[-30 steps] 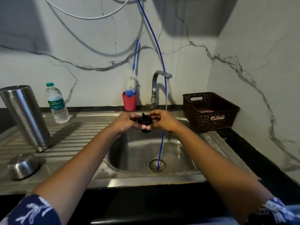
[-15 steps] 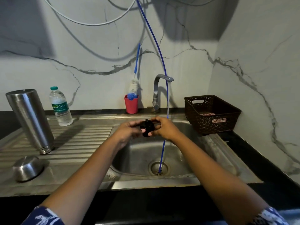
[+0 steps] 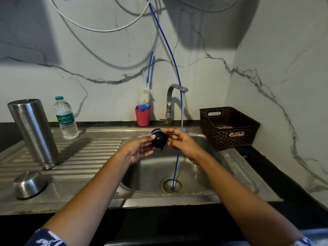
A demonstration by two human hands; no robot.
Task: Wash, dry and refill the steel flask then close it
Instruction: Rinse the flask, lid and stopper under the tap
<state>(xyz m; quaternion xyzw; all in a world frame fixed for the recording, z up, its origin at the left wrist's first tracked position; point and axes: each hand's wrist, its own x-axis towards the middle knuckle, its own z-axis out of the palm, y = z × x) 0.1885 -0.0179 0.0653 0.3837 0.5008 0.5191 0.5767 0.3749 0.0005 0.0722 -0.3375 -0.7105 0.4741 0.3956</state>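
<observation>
Closest, at the front edge of the bench, two bare forearms out of blue-and-white patterned sleeves (image 3: 46, 238), reaching forward over the steel sink (image 3: 159, 201). In the bowl's floor, the round drain (image 3: 166, 181), with the lower end of a thin blue hose (image 3: 176, 166) set in it.

On the draining board (image 3: 88, 157), near its front left corner, a domed steel cap (image 3: 29, 183), rim down. Just behind it, toward the left edge, the steel flask (image 3: 33, 132), upturned on its mouth and apart from the cap.

Above the bowl's rear half, the left hand (image 3: 140, 150) palm up, thumb and fingers pinching a black stopper (image 3: 158, 139) from the left. The right hand (image 3: 182, 143) opposite, curled fingertips gripping the same stopper from the right. Stopper tilted, pale-ringed end up.

Near the draining board's back edge, a plastic water bottle (image 3: 66, 118) with a green cap, upright.

Along the bench's back edge, a red cup (image 3: 142, 116) holding a bottle brush (image 3: 145, 96), then the bent steel tap (image 3: 169, 103), a thin stream of water (image 3: 183, 110) below its spout, just beside the hose. At the back right corner, a dark perforated basket (image 3: 229, 139) with pinkish cloth inside.

Farthest, white cables (image 3: 106, 30) looping across the veined wall.
</observation>
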